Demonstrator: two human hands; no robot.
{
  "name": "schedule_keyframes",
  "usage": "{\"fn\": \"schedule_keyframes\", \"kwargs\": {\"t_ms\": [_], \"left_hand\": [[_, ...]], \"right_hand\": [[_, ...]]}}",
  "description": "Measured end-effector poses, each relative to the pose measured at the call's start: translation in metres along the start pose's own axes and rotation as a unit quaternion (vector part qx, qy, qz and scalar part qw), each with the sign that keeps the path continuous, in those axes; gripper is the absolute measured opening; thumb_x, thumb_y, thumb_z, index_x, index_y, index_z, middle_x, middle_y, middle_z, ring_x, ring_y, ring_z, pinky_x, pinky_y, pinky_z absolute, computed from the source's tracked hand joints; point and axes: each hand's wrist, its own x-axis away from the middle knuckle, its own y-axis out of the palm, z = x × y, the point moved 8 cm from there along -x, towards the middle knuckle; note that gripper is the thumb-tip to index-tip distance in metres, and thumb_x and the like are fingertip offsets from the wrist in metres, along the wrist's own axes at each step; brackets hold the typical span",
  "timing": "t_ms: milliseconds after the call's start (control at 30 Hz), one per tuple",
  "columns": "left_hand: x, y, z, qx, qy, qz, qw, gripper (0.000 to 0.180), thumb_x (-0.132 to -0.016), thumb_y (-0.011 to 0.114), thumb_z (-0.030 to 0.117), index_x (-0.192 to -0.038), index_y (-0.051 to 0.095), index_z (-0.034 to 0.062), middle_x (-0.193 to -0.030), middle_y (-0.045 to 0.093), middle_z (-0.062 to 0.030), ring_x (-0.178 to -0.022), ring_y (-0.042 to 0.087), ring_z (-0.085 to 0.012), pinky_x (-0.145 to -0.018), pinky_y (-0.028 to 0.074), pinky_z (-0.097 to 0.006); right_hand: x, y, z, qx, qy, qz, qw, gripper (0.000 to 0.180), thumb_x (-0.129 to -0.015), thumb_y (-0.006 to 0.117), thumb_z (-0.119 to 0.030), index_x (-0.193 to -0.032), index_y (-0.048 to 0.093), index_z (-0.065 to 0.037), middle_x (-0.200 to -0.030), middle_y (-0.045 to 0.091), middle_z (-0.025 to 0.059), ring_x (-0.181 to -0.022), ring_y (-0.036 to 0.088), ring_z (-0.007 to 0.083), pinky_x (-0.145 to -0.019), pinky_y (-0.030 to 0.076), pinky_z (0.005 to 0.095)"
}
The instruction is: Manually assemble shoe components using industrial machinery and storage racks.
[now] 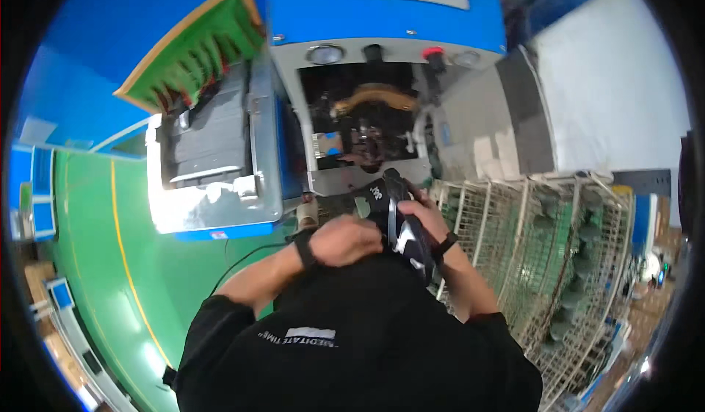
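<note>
A black shoe upper (pixel 398 210) with white markings is held in front of my chest, long and tilted, one end toward the machine. My right hand (pixel 428 217) is closed around its right side, thumb lying across the black surface. On the other side, my left hand (pixel 344 241) is slightly blurred, its fingers curled in with their tips at the upper's left edge. Whatever those fingers pinch is hidden. A small pale green patch (pixel 362 206) shows at the upper's left side. Dark bands circle both my wrists.
Ahead stands a blue and grey machine (pixel 382 26) with a dark opening, knobs and a red button (pixel 434 55). To the left is a metal-edged box (pixel 213 206) holding dark grey pieces, by a green brush-like panel (pixel 209 52). A wire rack (pixel 514 243) stands close on my right.
</note>
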Motion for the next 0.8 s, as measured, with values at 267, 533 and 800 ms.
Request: {"fn": "schedule_keyframes", "kwargs": {"t_ms": [267,533,800], "left_hand": [[0.009,-0.028,-0.054,-0.010,-0.269,0.218,0.938,0.025,-0.091,0.070,0.027,-0.099,0.069,0.0039,-0.090,0.069,-0.0185,-0.083,0.068,-0.0381,-0.072,0.054,-0.046],[0.042,-0.045,-0.107,-0.045,-0.304,0.148,0.940,0.024,-0.092,0.069,0.025,-0.097,0.069,0.0016,-0.086,0.070,-0.0185,-0.079,0.069,-0.0351,-0.072,0.053,-0.043],[0.080,-0.047,-0.136,-0.007,-0.291,0.172,0.941,0.025,-0.094,0.066,0.029,-0.095,0.071,0.0039,-0.085,0.072,-0.0177,-0.082,0.071,-0.0368,-0.074,0.054,-0.046]], "right_hand": [[0.005,-0.002,-0.101,0.203,-0.298,0.126,0.924,0.082,-0.085,0.074,-0.015,-0.156,0.035,-0.001,-0.141,0.058,0.0128,-0.121,0.058,0.0169,-0.104,0.044,0.0290],[-0.064,0.053,-0.151,0.503,-0.204,0.158,0.825,0.092,-0.083,0.075,-0.044,-0.160,0.028,-0.025,-0.130,0.062,0.0306,-0.121,0.061,0.0435,-0.100,0.051,0.0429],[-0.101,0.073,-0.140,0.682,-0.112,0.259,0.674,0.091,-0.088,0.064,-0.053,-0.161,0.016,-0.029,-0.137,0.048,0.0410,-0.112,0.059,0.0573,-0.094,0.051,0.0575]]}}
